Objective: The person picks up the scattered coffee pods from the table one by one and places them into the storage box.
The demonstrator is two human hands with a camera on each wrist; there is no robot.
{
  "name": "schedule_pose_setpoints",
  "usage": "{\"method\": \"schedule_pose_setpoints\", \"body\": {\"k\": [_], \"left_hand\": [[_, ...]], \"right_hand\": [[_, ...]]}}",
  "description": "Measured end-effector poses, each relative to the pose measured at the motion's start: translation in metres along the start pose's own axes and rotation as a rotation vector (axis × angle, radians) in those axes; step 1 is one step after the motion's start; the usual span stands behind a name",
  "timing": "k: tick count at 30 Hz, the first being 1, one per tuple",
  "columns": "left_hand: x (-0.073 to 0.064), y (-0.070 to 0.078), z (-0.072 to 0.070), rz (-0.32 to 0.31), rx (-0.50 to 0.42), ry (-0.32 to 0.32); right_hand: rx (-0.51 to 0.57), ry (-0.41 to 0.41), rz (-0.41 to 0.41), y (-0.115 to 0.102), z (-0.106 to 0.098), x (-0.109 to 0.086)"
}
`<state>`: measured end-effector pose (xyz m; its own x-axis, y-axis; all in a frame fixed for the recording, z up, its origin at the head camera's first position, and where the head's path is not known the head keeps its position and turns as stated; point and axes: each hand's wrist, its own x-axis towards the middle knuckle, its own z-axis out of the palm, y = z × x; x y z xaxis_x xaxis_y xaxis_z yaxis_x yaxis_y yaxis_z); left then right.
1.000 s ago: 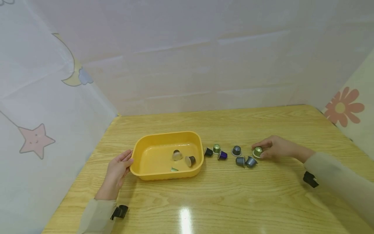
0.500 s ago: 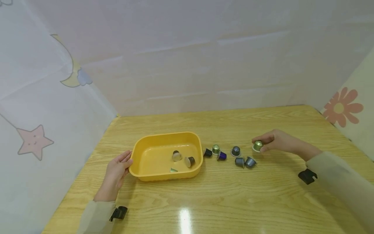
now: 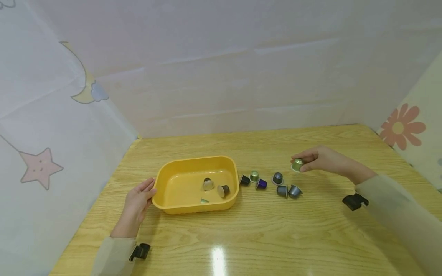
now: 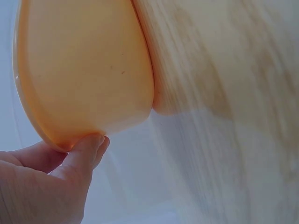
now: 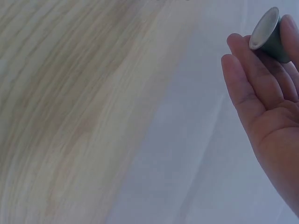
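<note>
My right hand (image 3: pixel 326 161) pinches a green coffee capsule (image 3: pixel 297 165) between thumb and fingers, above the table right of the other capsules. In the right wrist view the pale lid of that capsule (image 5: pixel 267 30) faces outward. At the left end of a yellow basin (image 3: pixel 193 209), my left hand (image 3: pixel 136 203) grips the rim, thumb and fingers on the wall, as the left wrist view also shows. Inside the basin lie two dark capsules with pale lids, one a dark capsule (image 3: pixel 225 189), and a partly hidden green capsule (image 3: pixel 205 200).
Between basin and right hand, several capsules rest on the wooden table (image 3: pixel 262 230): a black capsule (image 3: pixel 244 180), a green capsule (image 3: pixel 254 176), a purple capsule (image 3: pixel 261 184), a dark grey capsule (image 3: pixel 277 178) and two grey ones, including a grey capsule (image 3: pixel 282 191). A pale curtain (image 3: pixel 224 76) hangs behind.
My right hand has lifted the green capsule off the table and carried it up and slightly left. The left hand keeps its grip on the basin, which stays in place.
</note>
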<state>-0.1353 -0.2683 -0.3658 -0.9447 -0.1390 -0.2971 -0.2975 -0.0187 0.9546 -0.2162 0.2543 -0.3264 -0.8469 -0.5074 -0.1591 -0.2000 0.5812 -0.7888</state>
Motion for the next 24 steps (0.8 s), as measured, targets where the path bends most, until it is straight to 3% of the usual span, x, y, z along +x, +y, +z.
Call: {"method": "schedule_pose_setpoints", "body": {"k": [16, 24], "left_hand": [[0.001, 0.001, -0.001, 0.006, 0.012, -0.007], [0.001, 0.002, 0.000, 0.050, -0.003, -0.025]], "right_hand": [[-0.011, -0.002, -0.025, -0.032, 0.012, 0.021], [0.014, -0.035, -0.069, -0.044, 0.023, 0.036]]}}
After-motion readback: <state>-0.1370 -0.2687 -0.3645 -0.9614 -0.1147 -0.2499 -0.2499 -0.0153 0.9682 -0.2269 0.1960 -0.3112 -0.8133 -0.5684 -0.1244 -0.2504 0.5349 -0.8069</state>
